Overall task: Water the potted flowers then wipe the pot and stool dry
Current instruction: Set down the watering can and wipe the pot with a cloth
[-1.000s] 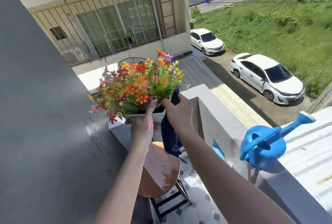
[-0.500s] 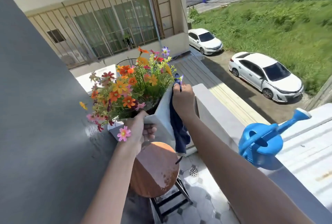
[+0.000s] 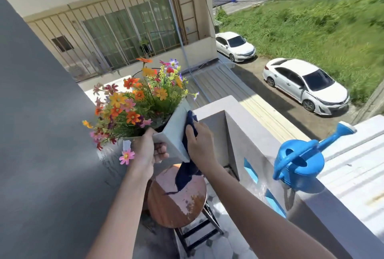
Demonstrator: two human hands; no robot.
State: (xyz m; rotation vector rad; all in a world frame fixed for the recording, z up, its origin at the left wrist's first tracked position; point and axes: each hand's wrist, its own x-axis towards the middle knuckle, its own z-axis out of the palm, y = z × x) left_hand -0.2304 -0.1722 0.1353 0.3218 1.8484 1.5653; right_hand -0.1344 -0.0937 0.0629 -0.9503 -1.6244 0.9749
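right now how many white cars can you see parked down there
2. One white car is parked farther off, beside the building's corner. The other white car is nearer, on the lane by the grass. More could be hidden behind the balcony wall.

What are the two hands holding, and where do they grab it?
The left hand holds the white flower pot at its near bottom corner, tilted above the stool. The right hand presses a dark blue cloth against the pot's side.

Count on balcony & below:
2 hands (image 3: 145, 150), 1 flower pot (image 3: 173, 134), 1 dark cloth (image 3: 187, 172), 1 stool (image 3: 176, 198), 1 blue watering can (image 3: 299, 165), 2 white cars (image 3: 234, 45).
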